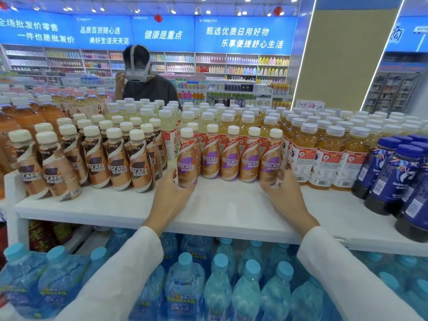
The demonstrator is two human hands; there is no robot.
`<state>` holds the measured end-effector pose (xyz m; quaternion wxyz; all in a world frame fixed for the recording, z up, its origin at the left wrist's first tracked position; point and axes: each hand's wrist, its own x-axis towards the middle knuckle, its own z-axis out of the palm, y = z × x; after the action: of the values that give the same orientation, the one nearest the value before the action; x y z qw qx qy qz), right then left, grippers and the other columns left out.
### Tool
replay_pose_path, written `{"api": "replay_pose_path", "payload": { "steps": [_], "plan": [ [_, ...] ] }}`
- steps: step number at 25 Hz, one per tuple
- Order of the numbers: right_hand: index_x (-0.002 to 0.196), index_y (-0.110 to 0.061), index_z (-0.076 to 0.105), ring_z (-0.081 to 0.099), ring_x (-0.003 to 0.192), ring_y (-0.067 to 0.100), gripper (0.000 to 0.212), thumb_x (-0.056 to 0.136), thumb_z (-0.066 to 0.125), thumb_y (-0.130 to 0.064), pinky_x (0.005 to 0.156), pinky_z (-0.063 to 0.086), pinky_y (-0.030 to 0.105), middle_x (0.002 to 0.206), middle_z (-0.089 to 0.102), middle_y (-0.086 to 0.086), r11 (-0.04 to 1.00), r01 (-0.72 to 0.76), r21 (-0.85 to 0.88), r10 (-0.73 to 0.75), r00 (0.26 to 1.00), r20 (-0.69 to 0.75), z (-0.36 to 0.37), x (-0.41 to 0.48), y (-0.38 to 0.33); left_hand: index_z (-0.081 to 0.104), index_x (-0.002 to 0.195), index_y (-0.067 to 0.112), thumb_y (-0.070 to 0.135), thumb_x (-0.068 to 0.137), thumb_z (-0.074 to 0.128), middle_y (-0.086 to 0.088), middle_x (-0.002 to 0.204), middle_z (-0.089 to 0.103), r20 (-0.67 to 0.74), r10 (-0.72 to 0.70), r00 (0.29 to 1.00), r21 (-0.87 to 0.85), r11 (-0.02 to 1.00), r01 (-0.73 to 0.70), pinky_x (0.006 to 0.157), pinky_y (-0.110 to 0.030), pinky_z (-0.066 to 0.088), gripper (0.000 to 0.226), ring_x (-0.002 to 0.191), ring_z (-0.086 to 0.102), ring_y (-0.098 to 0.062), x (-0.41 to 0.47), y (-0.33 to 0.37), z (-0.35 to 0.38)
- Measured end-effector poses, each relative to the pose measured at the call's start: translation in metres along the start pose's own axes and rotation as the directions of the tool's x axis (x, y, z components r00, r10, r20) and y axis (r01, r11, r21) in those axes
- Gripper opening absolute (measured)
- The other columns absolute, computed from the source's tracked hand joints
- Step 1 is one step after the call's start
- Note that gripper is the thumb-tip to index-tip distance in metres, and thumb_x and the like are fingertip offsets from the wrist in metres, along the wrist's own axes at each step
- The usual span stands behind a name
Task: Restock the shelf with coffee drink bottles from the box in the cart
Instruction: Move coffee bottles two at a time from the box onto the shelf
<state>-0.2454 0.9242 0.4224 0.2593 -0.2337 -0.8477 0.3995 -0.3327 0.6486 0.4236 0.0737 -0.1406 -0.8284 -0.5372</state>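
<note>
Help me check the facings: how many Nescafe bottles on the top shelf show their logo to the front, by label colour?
Brown-label bottles: 5
Purple-label bottles: 5, with the leftmost gripped by the left hand and the rightmost by the right hand
Total: 10

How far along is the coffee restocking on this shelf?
Done: five purple-label coffee bottles line the white shelf. In hand: the left hand grips the leftmost bottle, the right hand the rightmost bottle. Left: unclear; box and cart are out of view, though bare shelf shows in front.
</note>
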Motion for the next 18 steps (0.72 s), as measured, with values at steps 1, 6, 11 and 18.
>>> {"api": "replay_pose_path", "payload": {
  "steps": [1, 6, 11, 18],
  "plan": [
    [0.151, -0.025, 0.032, 0.047, 0.136, 0.02, 0.079, 0.087, 0.074, -0.043, 0.113, 0.043, 0.044, 0.153, 0.042, -0.004, 0.999, 0.016, -0.032, -0.016, 0.999, 0.028, -0.005, -0.013, -0.003, 0.049, 0.144, 0.019, 0.032, 0.092, 0.072, 0.001, 0.145, 0.055, -0.015, -0.002, 1.0, 0.048, 0.999, 0.003, 0.102, -0.034, 0.043, 0.058, 0.124, 0.053, -0.017, -0.01, -0.001, -0.001],
    [0.148, -0.022, 0.041, 0.051, 0.128, 0.016, 0.064, 0.094, 0.062, -0.05, 0.106, 0.043, 0.037, 0.147, 0.049, -0.004, 0.988, 0.133, -0.081, -0.117, 0.977, 0.176, -0.026, -0.082, -0.005, 0.059, 0.136, 0.026, 0.038, 0.096, 0.064, 0.012, 0.133, 0.061, -0.133, 0.031, 0.991, 0.042, 0.999, -0.026, 0.105, -0.032, 0.044, 0.042, 0.121, 0.054, -0.01, -0.09, -0.002, -0.013],
    [0.138, -0.036, 0.052, 0.048, 0.123, -0.001, 0.044, 0.096, 0.057, -0.049, 0.103, 0.039, 0.026, 0.134, 0.052, -0.026, 0.947, 0.271, 0.172, -0.313, 0.898, 0.31, -0.015, -0.163, -0.014, 0.067, 0.126, 0.033, 0.037, 0.097, 0.062, 0.027, 0.121, 0.066, -0.272, -0.033, 0.962, -0.048, 0.999, 0.021, 0.098, -0.022, 0.046, 0.029, 0.117, 0.06, 0.002, -0.196, -0.029, -0.033],
    [0.126, -0.033, 0.062, 0.054, 0.11, -0.014, 0.037, 0.09, 0.069, -0.036, 0.098, 0.038, 0.021, 0.127, 0.061, -0.018, 0.914, 0.246, 0.322, -0.396, 0.71, 0.582, 0.074, -0.271, -0.011, 0.066, 0.122, 0.04, 0.053, 0.089, 0.058, 0.03, 0.118, 0.068, -0.506, -0.316, 0.803, -0.111, 0.947, 0.302, 0.092, -0.017, 0.05, 0.036, 0.11, 0.063, 0.006, -0.33, -0.092, -0.09]
  ]
}}
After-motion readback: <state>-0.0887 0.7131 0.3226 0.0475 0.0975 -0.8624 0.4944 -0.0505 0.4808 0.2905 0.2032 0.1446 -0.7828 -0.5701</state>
